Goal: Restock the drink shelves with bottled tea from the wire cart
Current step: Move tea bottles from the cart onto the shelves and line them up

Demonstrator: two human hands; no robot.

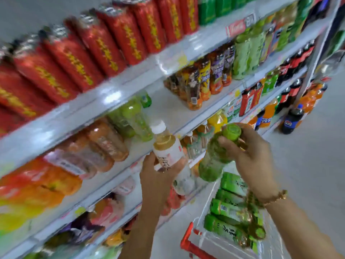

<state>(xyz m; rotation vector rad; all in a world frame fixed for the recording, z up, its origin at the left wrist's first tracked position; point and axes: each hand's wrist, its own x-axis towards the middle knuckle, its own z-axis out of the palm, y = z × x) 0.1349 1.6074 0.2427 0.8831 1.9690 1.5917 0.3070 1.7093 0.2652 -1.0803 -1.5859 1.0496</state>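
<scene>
Left hand (158, 174) curled round white-capped tea bottle (168, 146), right hand (252, 156) gripping green bottle (214, 157) near cap

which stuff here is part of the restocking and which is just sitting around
Job: left hand holding white-cap bottle; right hand holding green bottle; cart; cart bottles; shelf.
Sitting around: red cans; cola bottles.

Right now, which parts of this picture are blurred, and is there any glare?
Head view: motion blur smears the red packs and the orange bottles at the left edge; the white-capped bottle in the left hand and the green bottle in the right hand look sharper; bright glare sits on the shelf edge, which runs slanted across the frame.
</scene>
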